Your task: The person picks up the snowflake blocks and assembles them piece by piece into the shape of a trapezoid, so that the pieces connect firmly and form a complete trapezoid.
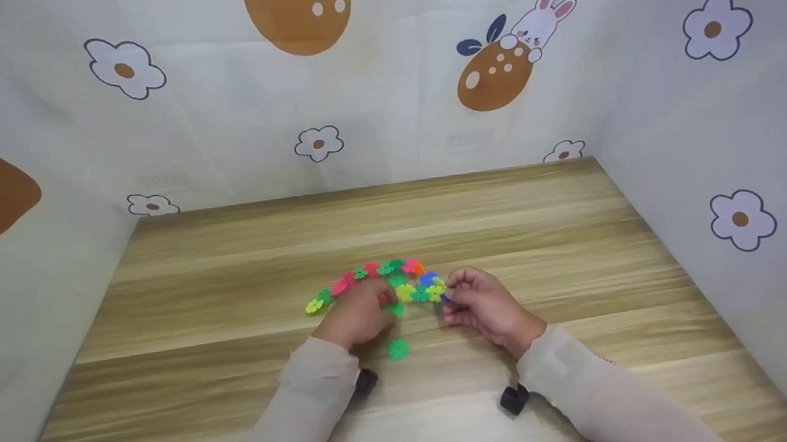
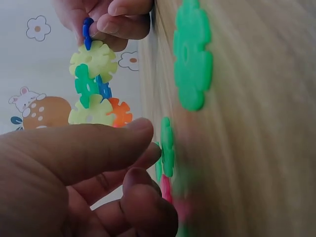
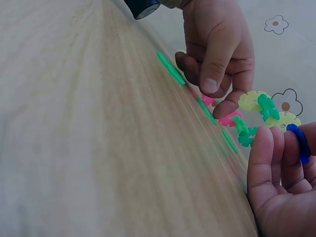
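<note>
My right hand [image 1: 487, 304] pinches a dark blue snowflake-shaped plastic disc [image 3: 298, 143] between thumb and fingers. Joined to that disc is a short chain: a yellow disc [image 2: 94, 60], a green disc [image 2: 86, 85] and a second yellow disc [image 2: 91, 111], held off the table. To the left, my left hand [image 1: 361, 312] hovers low, its fingers loosely bent with nothing visible between thumb and fingertips. Close by its fingertips is a green disc [image 2: 168, 146]. Another green disc [image 1: 398, 349] lies flat on the table, nearer to me.
Beyond the hands, several pink, green, orange and blue discs lie in an arc, with a yellow-green disc [image 1: 314, 306] at its left end. The left hand partly covers this row. The wood-grain table [image 1: 231, 251] meets a patterned cloth wall [image 1: 385, 91] at the back.
</note>
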`<state>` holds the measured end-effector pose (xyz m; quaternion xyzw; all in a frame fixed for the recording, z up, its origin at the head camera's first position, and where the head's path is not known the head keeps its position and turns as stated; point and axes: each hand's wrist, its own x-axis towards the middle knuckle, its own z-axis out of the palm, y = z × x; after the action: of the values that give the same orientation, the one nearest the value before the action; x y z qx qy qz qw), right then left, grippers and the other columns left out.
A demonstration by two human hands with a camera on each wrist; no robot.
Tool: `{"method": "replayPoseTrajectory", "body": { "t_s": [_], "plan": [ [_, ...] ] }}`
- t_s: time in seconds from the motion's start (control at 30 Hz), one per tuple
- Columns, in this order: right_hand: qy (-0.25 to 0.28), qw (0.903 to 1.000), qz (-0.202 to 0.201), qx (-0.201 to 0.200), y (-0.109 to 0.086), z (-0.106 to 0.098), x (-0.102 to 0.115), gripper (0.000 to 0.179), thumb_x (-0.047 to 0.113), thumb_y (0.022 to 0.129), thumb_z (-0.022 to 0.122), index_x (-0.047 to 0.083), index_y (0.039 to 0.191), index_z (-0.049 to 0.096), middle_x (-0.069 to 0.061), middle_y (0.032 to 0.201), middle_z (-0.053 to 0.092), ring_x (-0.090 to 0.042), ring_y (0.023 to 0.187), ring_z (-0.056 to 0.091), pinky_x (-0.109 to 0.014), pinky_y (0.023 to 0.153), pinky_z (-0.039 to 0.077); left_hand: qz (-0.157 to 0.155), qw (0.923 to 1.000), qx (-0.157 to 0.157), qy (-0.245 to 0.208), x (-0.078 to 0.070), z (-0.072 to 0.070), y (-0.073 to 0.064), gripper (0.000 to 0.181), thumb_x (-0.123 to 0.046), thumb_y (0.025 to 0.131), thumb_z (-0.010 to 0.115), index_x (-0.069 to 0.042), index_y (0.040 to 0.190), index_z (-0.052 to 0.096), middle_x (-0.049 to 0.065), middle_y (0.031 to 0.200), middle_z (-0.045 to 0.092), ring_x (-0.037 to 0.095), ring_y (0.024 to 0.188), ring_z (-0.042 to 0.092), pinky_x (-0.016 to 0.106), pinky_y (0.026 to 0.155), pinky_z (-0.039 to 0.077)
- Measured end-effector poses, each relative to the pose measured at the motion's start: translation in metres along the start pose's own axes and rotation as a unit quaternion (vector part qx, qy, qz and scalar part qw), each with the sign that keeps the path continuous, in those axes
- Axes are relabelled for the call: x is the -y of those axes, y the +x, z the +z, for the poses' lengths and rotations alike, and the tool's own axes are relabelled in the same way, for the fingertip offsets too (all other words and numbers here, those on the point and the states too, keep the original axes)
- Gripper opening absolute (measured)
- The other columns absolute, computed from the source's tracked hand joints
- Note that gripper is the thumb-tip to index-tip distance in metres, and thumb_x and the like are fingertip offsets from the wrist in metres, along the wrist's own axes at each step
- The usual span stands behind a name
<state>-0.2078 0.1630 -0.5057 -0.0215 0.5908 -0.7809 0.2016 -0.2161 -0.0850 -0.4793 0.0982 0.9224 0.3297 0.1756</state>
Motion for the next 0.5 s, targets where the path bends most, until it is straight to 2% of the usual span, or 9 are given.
{"method": "replayPoseTrajectory", "body": {
  "t_s": [0.13, 0.3, 0.5],
  "plan": [
    [-0.001, 1.0, 0.001, -0.003, -0.0001, 0.0006, 0.0, 0.013, -0.004, 0.099, 0.055, 0.008, 0.103, 0.053, -0.002, 0.086, 0.062, -0.014, 0.075, 0.066, -0.033, 0.073, 0.064, 0.008, 0.9998, -0.001, 0.02, -0.0003, 0.0028, 0.001, 0.025, -0.008, 0.091, 0.077, -0.013, 0.114, 0.069, 0.003, 0.109, 0.067, 0.024, 0.1, 0.059, 0.046, 0.094, 0.054],
    [-0.003, 1.0, 0.001, -0.005, 0.0, 0.0007, -0.0003, 0.013, -0.004, 0.099, 0.055, 0.008, 0.103, 0.054, -0.002, 0.087, 0.062, -0.014, 0.076, 0.066, -0.032, 0.073, 0.063, 0.003, 0.9996, -0.001, 0.029, -0.0025, 0.0027, -0.0002, 0.028, -0.009, 0.093, 0.075, -0.013, 0.119, 0.066, 0.003, 0.112, 0.066, 0.024, 0.104, 0.06, 0.047, 0.097, 0.053],
    [-0.01, 0.9999, 0.0, -0.003, 0.0004, 0.0, -0.0008, 0.012, -0.003, 0.1, 0.055, 0.009, 0.103, 0.054, 0.0, 0.087, 0.062, -0.013, 0.075, 0.066, -0.03, 0.073, 0.063, -0.001, 0.9995, -0.003, 0.032, -0.0058, 0.0007, -0.0055, 0.02, -0.005, 0.091, 0.075, -0.011, 0.108, 0.067, 0.003, 0.107, 0.066, 0.023, 0.097, 0.059, 0.044, 0.092, 0.054]
  ]
}}
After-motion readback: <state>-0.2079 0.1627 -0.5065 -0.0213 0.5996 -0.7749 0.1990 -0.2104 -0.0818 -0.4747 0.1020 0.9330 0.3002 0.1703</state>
